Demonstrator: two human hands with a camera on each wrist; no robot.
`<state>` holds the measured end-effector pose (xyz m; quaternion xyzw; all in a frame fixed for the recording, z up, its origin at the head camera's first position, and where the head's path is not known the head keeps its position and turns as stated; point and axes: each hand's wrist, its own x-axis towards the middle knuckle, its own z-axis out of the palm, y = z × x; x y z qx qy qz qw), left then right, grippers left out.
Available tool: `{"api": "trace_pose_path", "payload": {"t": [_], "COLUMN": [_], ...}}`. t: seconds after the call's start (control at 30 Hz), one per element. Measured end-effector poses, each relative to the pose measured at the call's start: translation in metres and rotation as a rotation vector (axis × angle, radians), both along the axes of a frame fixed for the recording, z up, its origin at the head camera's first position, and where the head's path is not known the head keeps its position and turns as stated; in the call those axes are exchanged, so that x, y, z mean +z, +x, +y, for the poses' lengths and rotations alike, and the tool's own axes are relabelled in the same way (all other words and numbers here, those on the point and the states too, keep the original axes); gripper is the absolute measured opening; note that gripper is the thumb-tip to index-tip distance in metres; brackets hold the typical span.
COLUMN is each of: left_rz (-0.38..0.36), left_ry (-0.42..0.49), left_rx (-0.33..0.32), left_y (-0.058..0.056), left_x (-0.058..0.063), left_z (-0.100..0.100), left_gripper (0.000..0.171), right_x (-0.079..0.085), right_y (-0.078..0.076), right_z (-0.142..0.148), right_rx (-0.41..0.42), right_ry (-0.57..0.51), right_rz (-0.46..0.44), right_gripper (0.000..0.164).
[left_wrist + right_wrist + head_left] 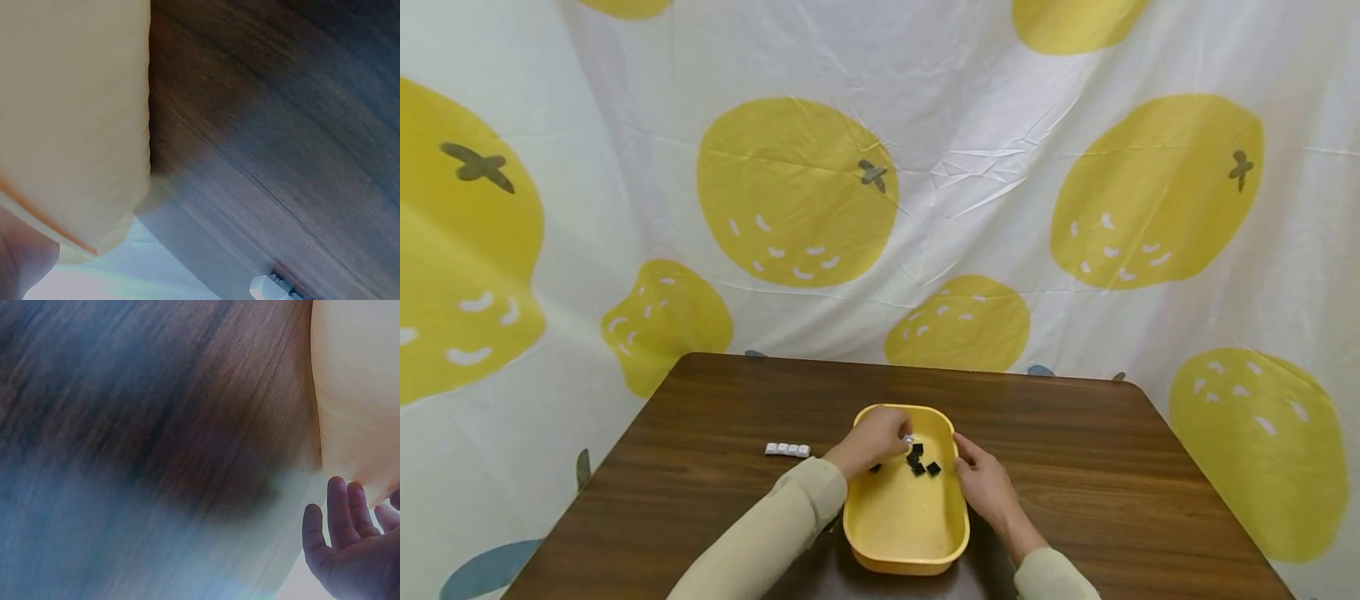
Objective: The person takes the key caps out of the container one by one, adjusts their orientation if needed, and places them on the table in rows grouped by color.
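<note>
A yellow plastic basin stands on the table between my hands. Reaching over its left rim, my left hand pinches a small white keycap at the fingertips, inside the basin. My right hand holds the right rim, thumb at the top edge and fingers against the outer wall. Several small black square pieces lie scattered on the basin's floor below the left hand. In the left wrist view, only part of the left hand shows past the basin's rim.
Left of the basin, several white keycaps stand in a short row on the dark wooden table. Behind the table's far edge hangs a white curtain with a lemon print.
</note>
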<state>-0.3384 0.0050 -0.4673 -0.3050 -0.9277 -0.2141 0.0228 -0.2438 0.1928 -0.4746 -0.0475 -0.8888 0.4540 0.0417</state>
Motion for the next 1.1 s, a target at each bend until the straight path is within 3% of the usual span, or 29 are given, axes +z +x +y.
{"api": "trace_pose_path", "payload": {"t": [0.2,0.47,0.83,1.1], "left_rz": [0.013,-0.074,-0.112,-0.076], "left_ry": [0.06,0.169,0.273,0.288], "left_rx": [-0.038,0.005,0.006,-0.011], "left_y": [0.003,0.008,0.006,0.006], "left_x": [0.002,0.008,0.004,0.007], "left_z": [-0.004,-0.011,-0.017,-0.021], "left_gripper": [0.013,0.009,0.004,0.016], "right_x": [0.0,0.001,0.001,-0.001], "right_y": [0.0,-0.001,-0.002,-0.005], "right_z": [0.0,0.0,0.0,0.0], "right_rx": [-0.006,-0.002,0.004,0.005], "right_ry": [-0.006,-0.007,-0.061,-0.108], "right_rz": [-0.009,-0.006,0.013,0.006], "right_gripper": [0.045,0.045,0.044,0.044]}}
